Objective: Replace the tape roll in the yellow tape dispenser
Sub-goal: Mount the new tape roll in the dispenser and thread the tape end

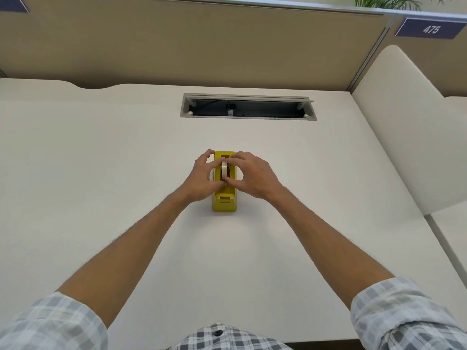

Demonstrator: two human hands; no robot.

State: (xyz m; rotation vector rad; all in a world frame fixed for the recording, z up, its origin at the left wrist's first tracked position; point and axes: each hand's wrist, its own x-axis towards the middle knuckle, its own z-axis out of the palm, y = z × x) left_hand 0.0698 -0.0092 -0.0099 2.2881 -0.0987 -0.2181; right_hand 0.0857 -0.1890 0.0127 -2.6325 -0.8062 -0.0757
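Note:
A yellow tape dispenser [224,202] stands on the white desk [101,160], its cutter end toward me. A pale tape roll [224,170] sits upright in its cradle. My left hand [202,176] and my right hand [252,175] close in on the roll from either side, fingertips pinching its edges and thumbs meeting at its near rim. My fingers hide the sides of the roll and much of the dispenser's middle. A white curved edge [211,176] peeks out beside my left hand; what it is cannot be told.
An open cable slot [247,107] with a grey frame lies in the desk behind the dispenser. A beige partition wall [202,46] runs along the back, and a cream divider panel [409,127] rises at the right edge.

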